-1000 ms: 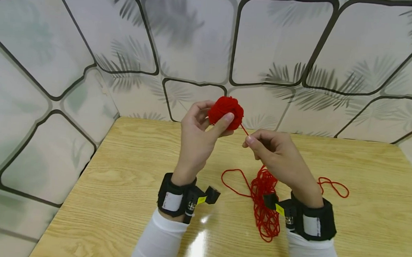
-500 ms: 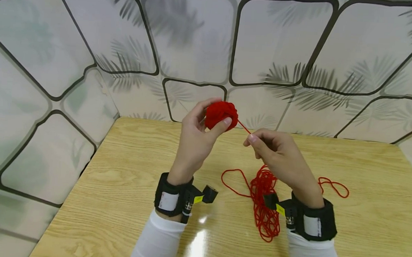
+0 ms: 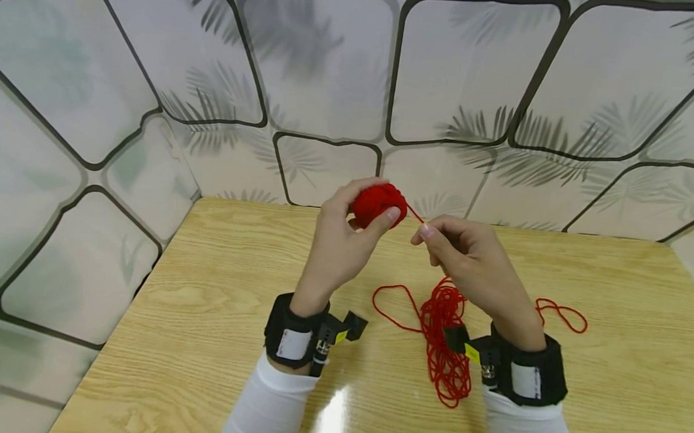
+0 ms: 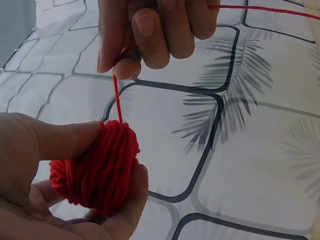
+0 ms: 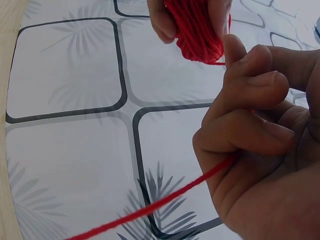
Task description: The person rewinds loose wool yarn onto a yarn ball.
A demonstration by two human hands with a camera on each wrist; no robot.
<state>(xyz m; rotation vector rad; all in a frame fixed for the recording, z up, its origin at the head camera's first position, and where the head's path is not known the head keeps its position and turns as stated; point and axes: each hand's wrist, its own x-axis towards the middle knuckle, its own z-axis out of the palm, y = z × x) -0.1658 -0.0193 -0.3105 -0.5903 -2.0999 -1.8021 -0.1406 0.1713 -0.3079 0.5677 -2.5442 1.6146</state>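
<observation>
My left hand point(image 3: 345, 242) grips a small ball of red yarn point(image 3: 378, 204) above the far part of the table, thumb on the near side and fingers round the back. In the left wrist view the wound strands of the ball point(image 4: 102, 167) show between thumb and fingers. A short taut strand runs from the ball to my right hand point(image 3: 468, 255), which pinches it between thumb and forefinger. In the right wrist view the yarn strand point(image 5: 170, 197) passes under the curled fingers and trails away to the lower left.
A loose red skein point(image 3: 446, 346) lies on the wooden table point(image 3: 213, 301), partly under the right wrist, with one loop out to its left. Another yarn loop point(image 3: 565, 314) lies right of the right wrist. A patterned wall covering point(image 3: 326, 58) rises behind the table.
My left hand has tilted and turned the yarn ball, dipping left and then coming back right and slightly lower. The right hand stays nearly still, pinching the strand.
</observation>
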